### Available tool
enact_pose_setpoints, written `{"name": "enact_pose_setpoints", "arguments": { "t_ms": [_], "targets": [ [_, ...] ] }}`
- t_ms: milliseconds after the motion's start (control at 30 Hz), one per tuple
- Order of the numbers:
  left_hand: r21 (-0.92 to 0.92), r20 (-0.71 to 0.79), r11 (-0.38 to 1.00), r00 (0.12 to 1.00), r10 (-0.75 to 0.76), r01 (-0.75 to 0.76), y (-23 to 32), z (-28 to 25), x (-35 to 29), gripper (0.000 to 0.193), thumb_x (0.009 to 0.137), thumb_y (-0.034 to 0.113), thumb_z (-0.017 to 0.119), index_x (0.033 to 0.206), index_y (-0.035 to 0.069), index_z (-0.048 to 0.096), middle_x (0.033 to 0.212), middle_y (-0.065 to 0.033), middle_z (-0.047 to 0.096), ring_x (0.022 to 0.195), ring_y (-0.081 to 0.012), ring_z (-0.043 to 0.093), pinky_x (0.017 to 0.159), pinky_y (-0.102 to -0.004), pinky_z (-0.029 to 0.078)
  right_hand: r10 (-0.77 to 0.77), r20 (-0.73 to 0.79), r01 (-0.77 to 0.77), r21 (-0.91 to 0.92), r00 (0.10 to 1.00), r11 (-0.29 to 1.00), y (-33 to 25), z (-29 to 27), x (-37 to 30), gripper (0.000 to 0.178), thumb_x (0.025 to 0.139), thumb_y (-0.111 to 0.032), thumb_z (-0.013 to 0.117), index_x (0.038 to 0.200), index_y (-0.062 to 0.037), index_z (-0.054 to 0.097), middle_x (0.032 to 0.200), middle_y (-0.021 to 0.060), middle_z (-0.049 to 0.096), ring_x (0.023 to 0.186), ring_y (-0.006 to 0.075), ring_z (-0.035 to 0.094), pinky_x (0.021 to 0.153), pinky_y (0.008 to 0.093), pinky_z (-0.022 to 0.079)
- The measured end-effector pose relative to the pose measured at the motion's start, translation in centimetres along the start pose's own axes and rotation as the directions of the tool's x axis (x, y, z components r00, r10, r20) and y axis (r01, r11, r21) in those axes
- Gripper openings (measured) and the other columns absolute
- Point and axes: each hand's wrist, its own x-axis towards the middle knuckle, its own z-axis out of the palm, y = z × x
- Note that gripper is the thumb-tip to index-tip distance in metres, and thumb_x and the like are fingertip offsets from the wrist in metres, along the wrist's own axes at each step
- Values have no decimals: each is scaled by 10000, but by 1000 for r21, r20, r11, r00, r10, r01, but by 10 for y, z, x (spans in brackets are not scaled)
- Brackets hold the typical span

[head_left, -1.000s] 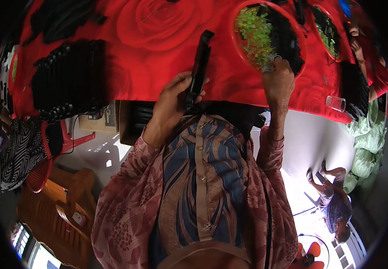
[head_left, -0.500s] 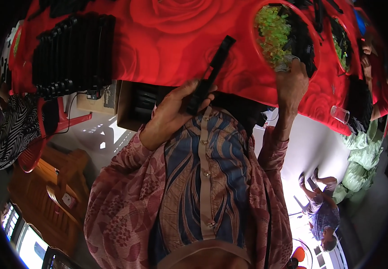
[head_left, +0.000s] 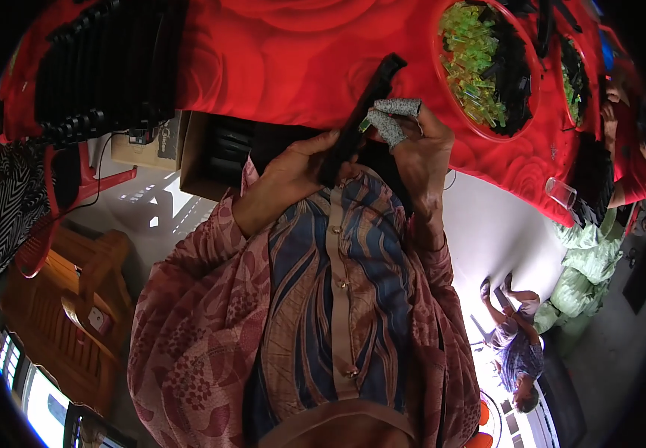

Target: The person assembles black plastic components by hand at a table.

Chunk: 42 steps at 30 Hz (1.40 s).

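My left hand (head_left: 286, 175) is closed around a long, slim black plastic strip (head_left: 375, 86), which slants up and to the right over the table's front edge. Fingertips wrapped in grey speckled covers, my right hand (head_left: 426, 153) pinches a small translucent green piece (head_left: 365, 125) at the strip's side. Whether that piece sits in the strip or only touches it, I cannot tell. To the right lies a red oval tray (head_left: 516, 137). Loose yellow-green pieces (head_left: 469, 67) fill its left part and small black pieces (head_left: 513, 78) its right.
Black strips (head_left: 106, 75) are stacked at the left of the red rose-patterned tablecloth (head_left: 278, 82). An open cardboard box (head_left: 192, 160) with black parts stands below the edge. At the right are a clear cup (head_left: 560, 193), another tray (head_left: 573, 82) and a co-worker's hand (head_left: 608, 116).
My right hand has left the oval tray and come left to the black strip, with a small green piece in its fingertips. My left hand still holds the strip. The view has shifted slightly.
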Motion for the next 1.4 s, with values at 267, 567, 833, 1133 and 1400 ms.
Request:
{"name": "enact_pose_setpoints", "arguments": {
  "t_ms": [267, 567, 833, 1133, 1400],
  "targets": [
    [39, 54, 999, 998, 17, -19, 1, -11, 8, 398, 970, 276, 623, 1265, 11, 590, 1089, -128, 662, 942, -202, 646, 801, -366, 554, -26, -81, 34, 93, 996, 995, 19, 9, -1, 194, 808, 115, 711, 981, 34, 675, 911, 64, 720, 868, 108, 673, 777, 248, 565],
    [107, 6, 994, 999, 34, -35, 1, -8, 8, 377, 985, 312, 594, 1231, 26, 595, 1015, -137, 677, 809, -222, 674, 750, -369, 547, -184, -65, 158, -291, 981, 944, 14, 14, -4, 166, 782, 76, 750, 929, 27, 691, 814, 80, 719, 716, 89, 664, 599, 242, 531],
    [105, -32, 993, 998, 50, -46, 0, -5, 6, 348, 983, 313, 596, 1183, 28, 601, 991, -136, 684, 783, -228, 684, 718, -373, 551, -302, -53, 253, -421, 952, 871, 18, 18, -5, 165, 775, 16, 762, 921, 14, 686, 784, 138, 682, 640, 188, 666, 562, 290, 509],
    [82, -7, 994, 997, 76, -76, -2, -3, 7, 328, 994, 306, 577, 1167, 28, 607, 983, -129, 690, 798, -225, 692, 715, -356, 555, -553, 75, 486, -584, 830, 650, 27, 11, -1, 276, 584, 105, 669, 856, 67, 649, 1095, 193, 637, 848, 337, 631, 655, 389, 517],
    [52, 78, 996, 994, 75, -79, -4, -3, 7, 310, 1002, 305, 564, 1173, 51, 611, 971, -113, 686, 807, -221, 696, 717, -351, 557, -593, 21, 463, -645, 805, 607, 33, 20, -4, 321, 635, 65, 698, 953, 68, 658, 1305, 181, 567, 1019, 346, 525, 832, 416, 439]
  ]
}}
